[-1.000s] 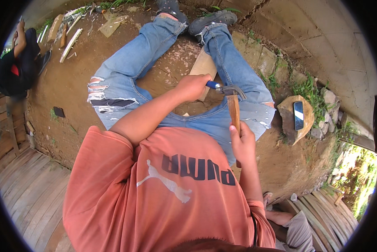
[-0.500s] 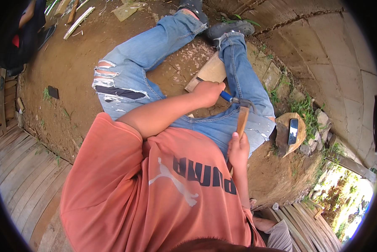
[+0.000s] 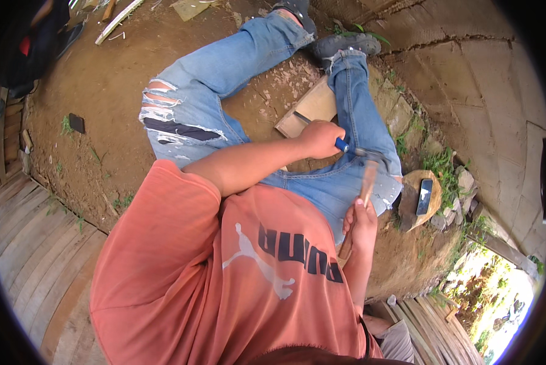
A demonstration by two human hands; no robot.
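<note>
My left hand [image 3: 323, 140] is closed around a chisel [image 3: 341, 145] with a blue handle. Its dark blade sticks out beyond my fist over a flat wooden block [image 3: 321, 102] lying between my legs. Whether the blade tip touches the wood is hard to tell. In my right hand [image 3: 362, 222], fingers wrapped round the wooden handle, is a claw hammer [image 3: 369, 177]. The metal hammer head is at the butt of the blue handle, close to or against it. Slight blur covers the hammer's upper part.
A phone [image 3: 425, 196] rests on a pale flat-topped block [image 3: 410, 210] right of my knee, near stones. Another dark flat object [image 3: 76, 123] lies on the dirt at left. Wood strips [image 3: 119, 22] lie far left, near a person in dark clothes [image 3: 29, 48]. Another person's grey-clothed leg [image 3: 399, 342] shows lower right.
The whole view has shifted, so my legs and both hands appear slightly farther right. The hammer head stays by the chisel's butt, with a little more space visible. Both grips are unchanged.
</note>
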